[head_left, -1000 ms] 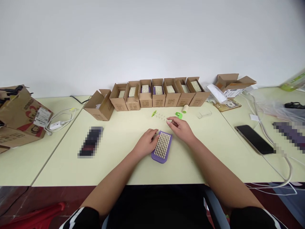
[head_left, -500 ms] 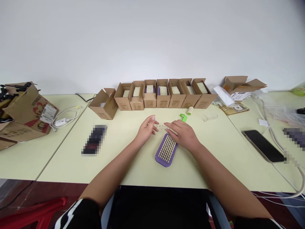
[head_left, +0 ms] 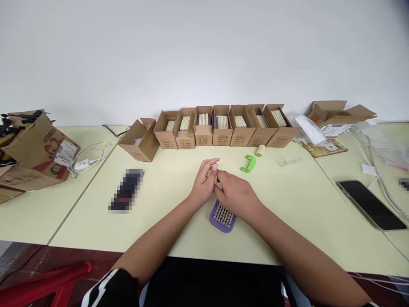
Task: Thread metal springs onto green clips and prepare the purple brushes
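Note:
Above the middle of the table my left hand (head_left: 205,181) and my right hand (head_left: 237,192) meet, fingers closed against each other. A bit of green and some pale surface show between the fingers. What they hold is mostly hidden. Just below them lies a purple tray (head_left: 220,227) with rows of small pale round-ended pieces (head_left: 223,215); my right hand covers its far end. To the right of the hands sit a green bracket (head_left: 249,164) and a cream cylinder with a green end (head_left: 260,150).
A row of open cardboard boxes (head_left: 204,138) holding pale pieces stands along the wall. A clear bent piece (head_left: 289,160) lies at right, and a phone (head_left: 370,204) farther right. At left are a large carton (head_left: 41,149) and a white cable (head_left: 92,157).
My hands have come together; the thin wire coil visible between them before is out of sight. The green bracket, partly behind my right hand earlier, now shows whole. The view has shifted slightly.

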Tool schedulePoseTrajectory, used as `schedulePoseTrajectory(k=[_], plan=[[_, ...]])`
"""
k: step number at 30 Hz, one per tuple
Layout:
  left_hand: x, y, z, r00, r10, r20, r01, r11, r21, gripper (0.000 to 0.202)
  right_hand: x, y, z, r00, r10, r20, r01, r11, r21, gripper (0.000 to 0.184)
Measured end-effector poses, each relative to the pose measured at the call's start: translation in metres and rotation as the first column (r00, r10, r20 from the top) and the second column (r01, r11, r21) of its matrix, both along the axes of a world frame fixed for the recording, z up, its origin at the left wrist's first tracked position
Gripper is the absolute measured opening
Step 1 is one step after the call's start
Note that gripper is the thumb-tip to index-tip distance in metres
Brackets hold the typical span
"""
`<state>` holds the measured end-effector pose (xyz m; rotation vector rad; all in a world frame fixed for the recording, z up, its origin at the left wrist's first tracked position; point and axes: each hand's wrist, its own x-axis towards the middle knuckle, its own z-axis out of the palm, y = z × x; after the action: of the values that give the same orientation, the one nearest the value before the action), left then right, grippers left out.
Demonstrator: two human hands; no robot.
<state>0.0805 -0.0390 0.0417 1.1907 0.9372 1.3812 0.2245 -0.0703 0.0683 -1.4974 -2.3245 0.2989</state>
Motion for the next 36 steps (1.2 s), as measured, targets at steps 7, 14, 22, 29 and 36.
schedulePoseTrajectory(k=[7, 14, 22, 29, 36], plan=[[-0.011, 0.000, -0.011, 0.966, -0.113, -0.232, 0.122, 0.992, 0.026, 0.038, 0.018, 0.008, -0.011, 0.998, -0.029, 0.060, 0.018, 0.984, 0.175, 0.025], [-0.012, 0.005, -0.019, 0.952, -0.289, 0.099, 0.303, 0.934, -0.190, 0.050, 0.022, 0.012, -0.016, 0.999, -0.045, -0.013, 0.047, 0.975, 0.217, 0.031], [-0.005, -0.002, -0.023, 0.990, -0.125, 0.070, 0.134, 0.982, -0.134, 0.047, 0.016, 0.017, -0.025, 1.000, -0.024, -0.002, 0.024, 0.965, 0.261, 0.027], [-0.007, -0.006, -0.020, 0.989, -0.140, -0.053, 0.139, 0.990, -0.038, 0.047, 0.014, 0.015, -0.025, 0.993, -0.049, -0.109, 0.068, 0.981, 0.181, 0.026], [-0.007, -0.007, -0.020, 0.986, -0.120, -0.111, 0.121, 0.993, -0.004, 0.046, 0.016, 0.014, -0.026, 0.988, -0.057, -0.146, 0.077, 0.988, 0.133, 0.022]])
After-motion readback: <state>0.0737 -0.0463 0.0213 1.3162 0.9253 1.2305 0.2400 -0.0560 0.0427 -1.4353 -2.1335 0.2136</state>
